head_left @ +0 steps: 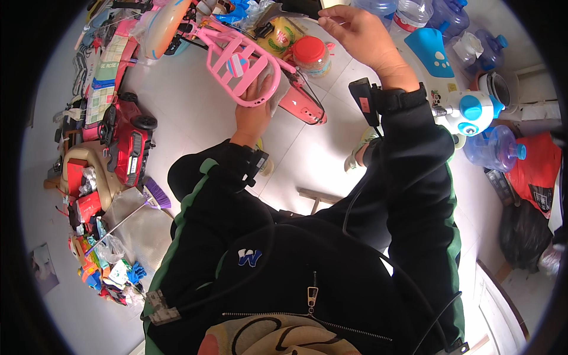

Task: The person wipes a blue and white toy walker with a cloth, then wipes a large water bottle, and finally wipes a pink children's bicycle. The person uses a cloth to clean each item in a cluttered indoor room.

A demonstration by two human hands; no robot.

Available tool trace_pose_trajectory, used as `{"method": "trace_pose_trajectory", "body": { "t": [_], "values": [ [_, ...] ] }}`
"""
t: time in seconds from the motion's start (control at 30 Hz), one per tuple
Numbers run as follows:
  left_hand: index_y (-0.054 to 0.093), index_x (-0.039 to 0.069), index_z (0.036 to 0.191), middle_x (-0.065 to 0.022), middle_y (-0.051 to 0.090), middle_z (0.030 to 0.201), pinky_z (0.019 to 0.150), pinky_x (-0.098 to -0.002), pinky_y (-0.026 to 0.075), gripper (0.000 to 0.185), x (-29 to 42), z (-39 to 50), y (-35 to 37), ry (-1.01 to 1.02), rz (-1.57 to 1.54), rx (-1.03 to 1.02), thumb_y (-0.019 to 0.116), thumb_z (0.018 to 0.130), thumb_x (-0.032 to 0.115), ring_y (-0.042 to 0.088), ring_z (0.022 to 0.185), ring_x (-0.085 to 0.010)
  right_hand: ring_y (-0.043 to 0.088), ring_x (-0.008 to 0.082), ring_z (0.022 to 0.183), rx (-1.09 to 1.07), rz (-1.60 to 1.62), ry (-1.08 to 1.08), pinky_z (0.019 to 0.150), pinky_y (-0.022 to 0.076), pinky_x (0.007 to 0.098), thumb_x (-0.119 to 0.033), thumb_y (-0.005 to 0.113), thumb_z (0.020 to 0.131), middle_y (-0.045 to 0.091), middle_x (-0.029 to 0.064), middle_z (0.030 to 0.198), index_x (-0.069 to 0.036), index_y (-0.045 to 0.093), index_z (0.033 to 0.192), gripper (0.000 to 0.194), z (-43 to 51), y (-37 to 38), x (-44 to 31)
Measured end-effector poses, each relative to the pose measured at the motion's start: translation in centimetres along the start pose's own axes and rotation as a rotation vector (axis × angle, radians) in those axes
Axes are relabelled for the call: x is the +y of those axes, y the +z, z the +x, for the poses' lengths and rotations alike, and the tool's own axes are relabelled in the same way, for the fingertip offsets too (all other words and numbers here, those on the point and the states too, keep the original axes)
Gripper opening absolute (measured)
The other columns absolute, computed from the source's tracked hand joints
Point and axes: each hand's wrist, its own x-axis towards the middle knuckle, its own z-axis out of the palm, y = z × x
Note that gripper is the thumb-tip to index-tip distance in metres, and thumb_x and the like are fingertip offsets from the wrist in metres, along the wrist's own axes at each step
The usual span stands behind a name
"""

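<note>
A child's pink bicycle (248,66) stands before me, its slatted rear rack towards me. My left hand (255,111) reaches under and behind the rack's rounded end, partly hidden by it, with a thin pale cloth or sheet (279,91) beside the fingers. What the fingers hold I cannot tell. Raised at the top, my right hand (350,29) has its fingertips near a dark edge; whether something thin is pinched there is unclear. Below that hand stands a clear plastic jar with a red lid (309,49). A pink chain guard (304,104) shows at the right of the bicycle.
Several large water bottles (490,146) and a white-and-blue children's toy (472,113) stand at right. At left are a red toy car (131,142), a beige seat (100,155), a purple broom (155,195) and piled bags. A wooden stool (317,195) is between my legs.
</note>
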Motion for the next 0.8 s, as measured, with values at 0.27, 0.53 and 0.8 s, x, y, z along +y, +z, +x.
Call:
{"method": "trace_pose_trajectory", "body": {
  "t": [0.27, 0.53, 0.8],
  "values": [
    [0.057, 0.014, 0.137, -0.0137, 0.045, 0.150, 0.112, -0.0516, 0.037, 0.054, 2.5, -2.1, 1.3, 0.161, 0.037, -0.135, 0.061, 0.084, 0.003, 0.039, 0.141, -0.0398, 0.072, 0.0315, 0.088, -0.015, -0.031, -0.025, 0.078, 0.0550, 0.0371, -0.025, 0.066, 0.094, 0.072, 0.0214, 0.097, -0.001, 0.070, 0.112, 0.030, 0.5, 0.6, 1.7],
    [0.056, 0.013, 0.139, -0.0107, 0.045, 0.151, 0.116, -0.0486, 0.034, 0.057, 3.7, -3.5, 2.2, 0.221, -0.010, -0.150, 0.061, 0.082, 0.007, 0.039, 0.143, -0.0339, 0.073, 0.0230, 0.086, -0.060, -0.070, -0.043, 0.078, 0.0556, 0.0317, -0.031, 0.067, 0.097, 0.075, 0.0146, 0.099, -0.004, 0.070, 0.117, 0.033, 0.8, 1.4, 2.8],
    [0.051, 0.005, 0.140, -0.0221, 0.049, 0.142, 0.104, -0.0522, 0.041, 0.055, 0.6, 1.2, 2.4, -0.129, -0.157, 0.181, 0.067, 0.089, 0.016, 0.047, 0.131, -0.0433, 0.072, 0.0261, 0.081, -0.021, -0.038, -0.013, 0.074, 0.0557, 0.0344, -0.031, 0.070, 0.094, 0.075, 0.0145, 0.092, -0.007, 0.072, 0.114, 0.032, 0.4, 1.7, 2.5]
  ]
}}
